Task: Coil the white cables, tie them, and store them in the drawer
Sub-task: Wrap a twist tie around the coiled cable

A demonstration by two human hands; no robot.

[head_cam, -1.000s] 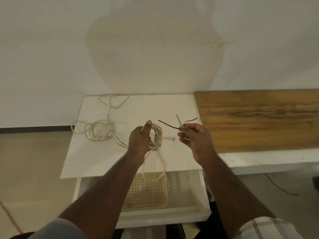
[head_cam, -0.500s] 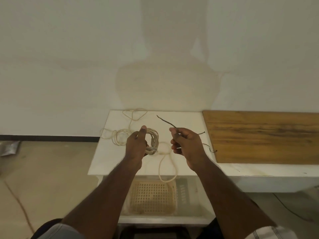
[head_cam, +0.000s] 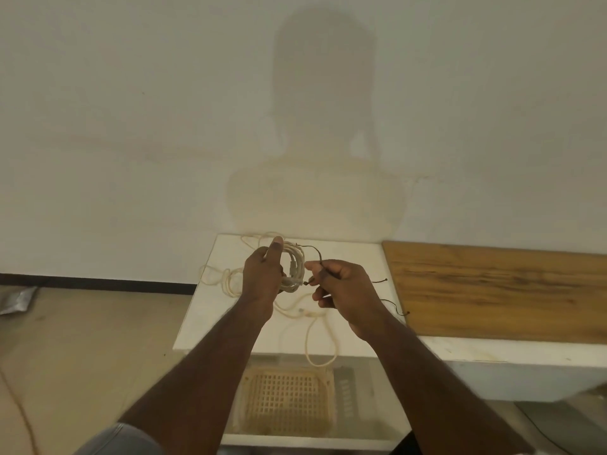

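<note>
— Hands in view? 
— Two. Left hand (head_cam: 262,274) wrapped round one coiled white cable (head_cam: 294,269), thumb pointing up, coil held above the white cabinet top (head_cam: 210,310). Right hand (head_cam: 341,290) just beside it, pinching dark ties (head_cam: 313,252) between thumb and forefinger.

— How many ties? 
— Hard to count exactly; three thin dark ends showing: one curling up toward the coil, two trailing right past the hand.

— And white cables altogether? 
— Two seen: the coil in the left hand, plus one loose cable (head_cam: 226,279) lying in untidy loops on the cabinet top, behind and left of the left hand. From the held coil, a tail (head_cam: 315,343) hanging down over the front edge in one long loop.

— Drawer? 
— One drawer (head_cam: 312,440), pulled open below the cabinet top. Inside, one pale lattice basket (head_cam: 285,402); beside it on the right, something grey, too dim to name.

— Anything else? 
— One wooden board (head_cam: 499,290) on the surface to the right, touching the cabinet top's edge. One crumpled silvery scrap (head_cam: 18,300) on the floor at far left.
</note>
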